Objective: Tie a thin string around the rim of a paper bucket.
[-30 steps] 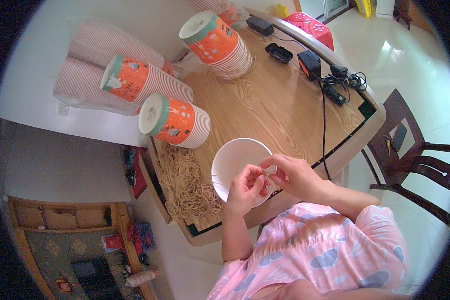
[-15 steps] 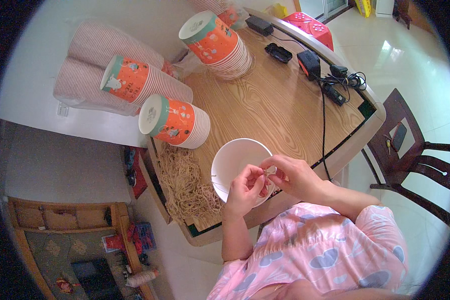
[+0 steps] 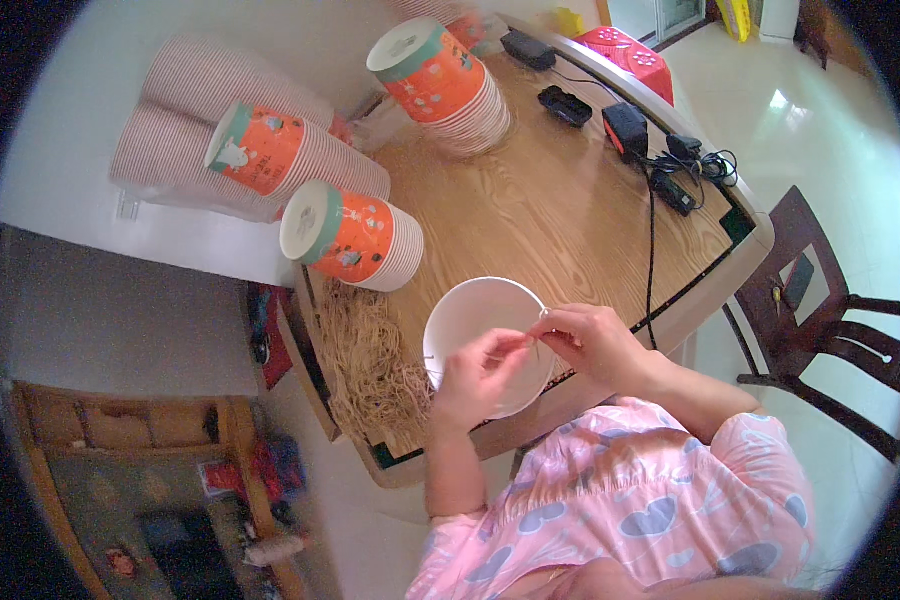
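Note:
A large white paper cup [image 3: 465,312] stands with its open mouth toward me at the table's near edge. My right hand [image 3: 602,345] is at the cup's right rim, thumb and forefinger pinched on a thin strand of twine [image 3: 544,314]. Over the cup's mouth, my left hand [image 3: 478,375] is slightly blurred, its fingers drawn together and their tips close to the right hand's fingertips. The strand between the hands is too fine to follow fully. A short twine end sticks out at the cup's left rim. Left of the cup lies a loose heap of tan twine [image 3: 370,365].
Stacked orange-and-green paper cups [image 3: 365,235] stand behind the twine, with another stack [image 3: 440,85] farther back. Bagged cups [image 3: 185,150] lie on the white ledge. Black adapters and cables [image 3: 670,175] run along the table's right side. A dark chair [image 3: 810,280] stands beyond.
My left hand has pulled back a little to the left from the right hand. The right fingers have shifted slightly up along the cup's rim. The view has moved slightly.

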`<state>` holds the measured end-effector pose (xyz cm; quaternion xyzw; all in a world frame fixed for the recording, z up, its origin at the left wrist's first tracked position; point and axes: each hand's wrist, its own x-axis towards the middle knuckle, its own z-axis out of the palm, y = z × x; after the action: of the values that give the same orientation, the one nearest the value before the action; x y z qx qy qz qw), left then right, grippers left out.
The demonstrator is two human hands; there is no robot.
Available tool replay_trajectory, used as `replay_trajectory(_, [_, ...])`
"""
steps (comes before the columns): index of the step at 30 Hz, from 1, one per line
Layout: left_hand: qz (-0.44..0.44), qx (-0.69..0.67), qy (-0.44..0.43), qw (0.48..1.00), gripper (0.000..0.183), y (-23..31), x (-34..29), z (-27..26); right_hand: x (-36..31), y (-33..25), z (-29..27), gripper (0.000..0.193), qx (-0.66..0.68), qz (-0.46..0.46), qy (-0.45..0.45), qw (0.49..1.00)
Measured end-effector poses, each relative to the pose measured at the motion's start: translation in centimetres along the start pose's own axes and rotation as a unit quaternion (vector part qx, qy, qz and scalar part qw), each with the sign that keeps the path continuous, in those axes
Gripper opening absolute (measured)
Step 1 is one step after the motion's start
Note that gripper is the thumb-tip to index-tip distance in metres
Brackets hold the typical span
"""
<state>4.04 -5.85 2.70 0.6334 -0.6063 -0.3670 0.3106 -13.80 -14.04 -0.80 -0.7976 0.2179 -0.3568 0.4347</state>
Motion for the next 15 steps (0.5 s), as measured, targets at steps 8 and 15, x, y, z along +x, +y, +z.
replay_trajectory(8, [0.325, 0.401, 0.071, 0.854, 0.030, 3.6, 7.0, -1.6, 0.5, -2.5, -1.3, 0.013, 0.040, 0.007, 0.043, 0.998])
replay_trajectory(15, [0.057, 0.366, -0.047, 0.928, 0.016, 1.5, 5.0, -3.9, 0.1, -3.7, -4.0, 0.011, 0.302, 0.053, 0.190, 0.933])
